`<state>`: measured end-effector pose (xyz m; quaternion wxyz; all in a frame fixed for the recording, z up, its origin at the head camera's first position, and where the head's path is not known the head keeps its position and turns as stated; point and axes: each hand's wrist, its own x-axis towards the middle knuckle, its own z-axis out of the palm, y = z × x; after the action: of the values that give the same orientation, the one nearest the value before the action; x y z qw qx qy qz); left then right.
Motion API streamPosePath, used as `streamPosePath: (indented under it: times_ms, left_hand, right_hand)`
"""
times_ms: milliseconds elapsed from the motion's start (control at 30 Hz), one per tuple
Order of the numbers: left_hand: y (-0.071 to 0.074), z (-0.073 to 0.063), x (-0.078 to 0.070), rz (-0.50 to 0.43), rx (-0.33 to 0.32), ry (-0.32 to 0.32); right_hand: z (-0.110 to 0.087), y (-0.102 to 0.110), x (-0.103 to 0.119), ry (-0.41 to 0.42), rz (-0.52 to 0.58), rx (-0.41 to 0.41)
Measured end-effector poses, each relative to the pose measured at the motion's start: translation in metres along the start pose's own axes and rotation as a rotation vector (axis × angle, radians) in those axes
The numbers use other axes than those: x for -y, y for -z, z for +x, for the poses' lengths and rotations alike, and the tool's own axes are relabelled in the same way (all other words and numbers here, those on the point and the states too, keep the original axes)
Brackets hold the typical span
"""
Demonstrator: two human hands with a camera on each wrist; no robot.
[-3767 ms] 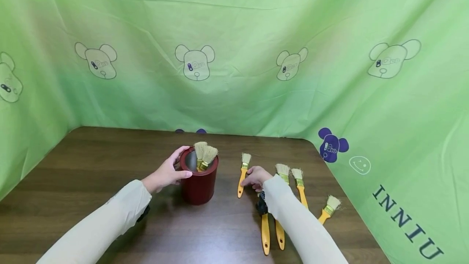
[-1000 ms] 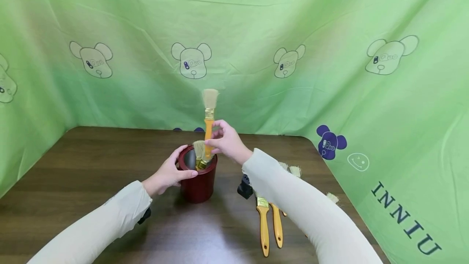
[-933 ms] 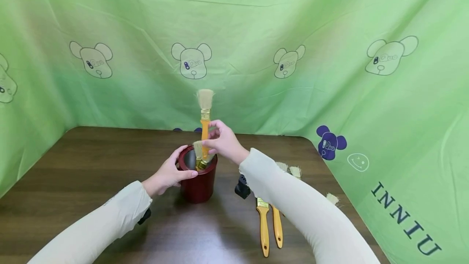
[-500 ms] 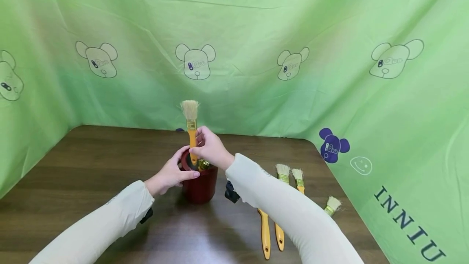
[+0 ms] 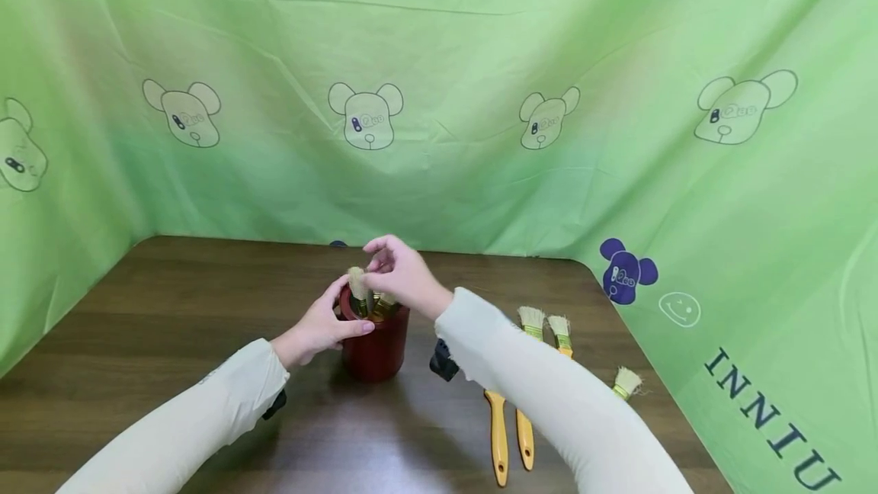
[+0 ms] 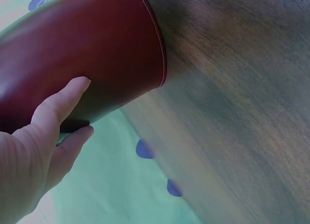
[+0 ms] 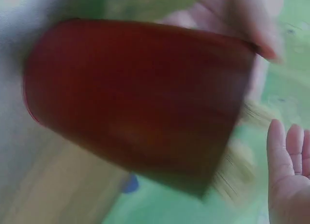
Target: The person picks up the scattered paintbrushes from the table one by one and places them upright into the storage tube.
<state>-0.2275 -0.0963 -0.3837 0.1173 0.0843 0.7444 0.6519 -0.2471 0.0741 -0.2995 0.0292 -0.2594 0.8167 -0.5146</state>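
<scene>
A dark red round pot [image 5: 376, 353] stands upright on the table, holding several paintbrushes bristles-up. My left hand [image 5: 318, 330] grips its rim, thumb across the near side. In the left wrist view the fingers of that hand [image 6: 38, 146] lie along the pot's wall [image 6: 97, 49]. Over the mouth hovers my right hand [image 5: 405, 278], beside the pale bristles of a paintbrush [image 5: 356, 282] on the pot's left side. The right wrist view shows that hand [image 7: 290, 168] with extended fingers and nothing held, close to blurred bristles [image 7: 235, 175] sticking out of the pot.
More paintbrushes lie on the wooden table [image 5: 226, 280] to the right: bristle heads [image 5: 531, 320] and yellow handles [image 5: 498, 441] show around my right sleeve [image 5: 549, 387], which covers their middles. Another brush [image 5: 626, 383] lies farther right. A green printed cloth [image 5: 439, 174] hangs behind and beside the table.
My right hand has picked a paintbrush off the table, carried it left, lowered it handle-first into the pot and let go. My left hand has kept its hold on the pot.
</scene>
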Motion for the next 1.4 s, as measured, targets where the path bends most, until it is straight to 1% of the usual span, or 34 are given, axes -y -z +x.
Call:
streamPosePath:
  times_ms: [100,200,300,433,533,633,700,800,1000,1100,1233,1400]
  left_hand:
    - [0.0,0.0,-0.001,0.005,-0.012,0.005]
    - [0.0,-0.001,-0.001,0.001,-0.017,0.006]
    - [0.0,-0.005,0.0,0.005,-0.018,0.013]
    - [0.0,-0.008,0.001,0.018,-0.015,0.022]
    - [-0.001,-0.005,0.0,0.009,0.003,0.014]
    - [-0.002,-0.003,-0.002,-0.003,0.017,0.01]
    - [-0.002,-0.003,-0.003,-0.006,0.021,0.011]
    - [-0.001,-0.004,-0.003,-0.006,0.023,0.011]
    - [-0.002,-0.003,-0.004,0.0,0.028,0.009]
    - [-0.002,-0.003,-0.004,0.002,0.032,0.008]
    - [-0.002,-0.003,-0.005,0.007,0.033,0.006]
    - [-0.001,-0.003,-0.004,0.011,0.034,0.013]
  right_hand:
    - [-0.006,0.023,0.005,-0.057,0.013,-0.003]
    - [-0.022,0.048,-0.004,-0.149,0.01,0.034]
    - [-0.051,0.072,-0.028,-0.253,0.011,0.107]
    - [-0.095,0.096,-0.058,-0.406,0.025,0.174]
    - [-0.121,0.111,-0.071,-0.483,0.054,0.174]
    - [-0.142,0.12,-0.079,-0.516,0.079,0.161]
    - [-0.153,0.121,-0.085,-0.534,0.1,0.147]
    - [-0.167,0.118,-0.093,-0.555,0.121,0.121]
    - [-0.19,0.096,-0.11,-0.611,0.154,0.112]
    - [-0.197,0.085,-0.115,-0.65,0.118,0.09]
    - [-0.201,0.076,-0.117,-0.67,0.039,0.047]
    - [-0.202,0.067,-0.115,-0.68,-0.015,0.043]
